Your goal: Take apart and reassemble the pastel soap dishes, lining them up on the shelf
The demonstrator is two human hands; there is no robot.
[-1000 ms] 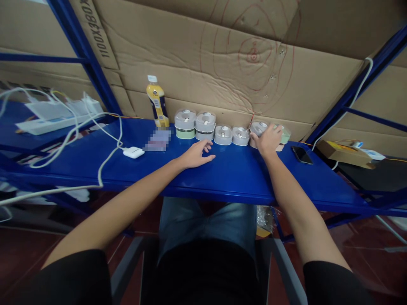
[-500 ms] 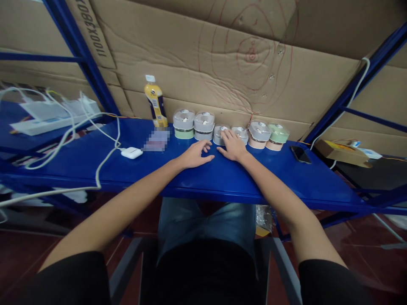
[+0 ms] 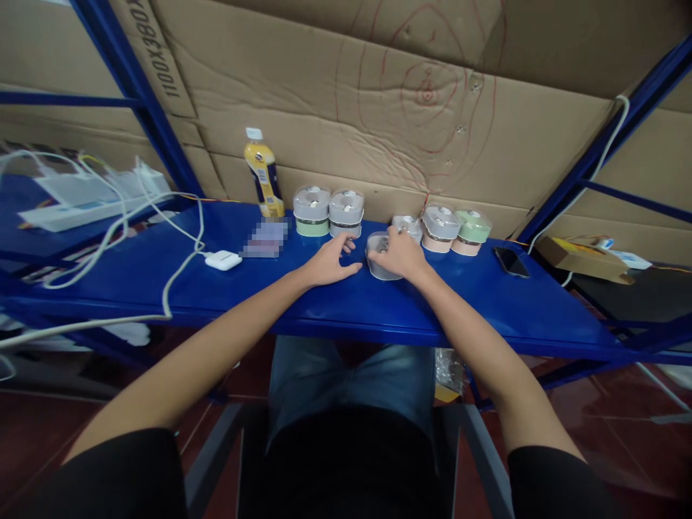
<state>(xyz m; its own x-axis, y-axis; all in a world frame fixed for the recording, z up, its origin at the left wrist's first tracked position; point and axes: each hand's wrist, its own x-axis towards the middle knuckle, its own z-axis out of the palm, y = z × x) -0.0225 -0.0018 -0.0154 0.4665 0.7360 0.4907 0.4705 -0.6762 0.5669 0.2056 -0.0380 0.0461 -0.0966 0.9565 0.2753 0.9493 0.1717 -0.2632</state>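
Observation:
My right hand (image 3: 404,256) grips a small grey container with a clear lid (image 3: 383,272) on the blue table, thumb at its left and fingers over its top and far side, partly hiding it. Fingers curled loosely and apart, my left hand (image 3: 331,262) rests to the left of that container, holding nothing. Behind it stand a stack in grey over green (image 3: 312,213) and an all-grey stack (image 3: 347,214). Past my right hand are a single grey container (image 3: 408,226), a grey-over-peach stack (image 3: 440,229) and a green-over-peach stack (image 3: 472,233).
A yellow-labelled bottle (image 3: 264,175) stands at the back left, near a blurred-out flat item (image 3: 264,239). A white earphone case (image 3: 223,260) and white cables (image 3: 167,288) lie left. At right are a phone (image 3: 511,262) and a carton (image 3: 587,259). Cardboard (image 3: 303,94) lines the back.
My right hand has pulled the grey container out of the row, toward me, leaving a gap beside the all-grey stack. My left hand has hardly moved.

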